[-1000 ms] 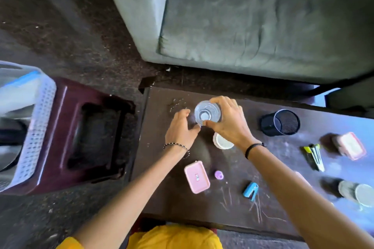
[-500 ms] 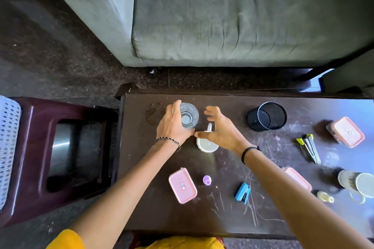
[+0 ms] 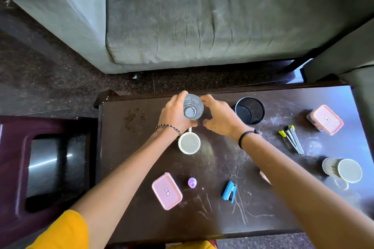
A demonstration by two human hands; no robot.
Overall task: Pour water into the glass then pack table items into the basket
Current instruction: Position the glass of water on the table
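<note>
A clear drinking glass point(image 3: 193, 109) stands near the far edge of the dark table point(image 3: 125, 168). My left hand point(image 3: 174, 115) is wrapped around its left side, thumb and fingers gripping it. My right hand point(image 3: 220, 119) sits just right of the glass with fingers spread and curved toward it; I cannot tell if the fingertips touch the rim. A white mug point(image 3: 189, 143) stands right behind my left wrist. The basket is out of view.
On the table are a black mesh cup point(image 3: 250, 113), two pink lidded boxes point(image 3: 167, 191) point(image 3: 326, 119), a purple cap point(image 3: 192, 182), a blue stapler point(image 3: 229, 190), a cutter point(image 3: 291, 139) and a tipped mug point(image 3: 344, 171). Spilled water point(image 3: 134, 119) lies at the left. A maroon stool point(image 3: 16, 168) stands left, a grey sofa point(image 3: 202, 16) beyond.
The glass passed from my right hand to my left. My right hand let go, then came back close beside it. The view swung right and the white basket left the frame.
</note>
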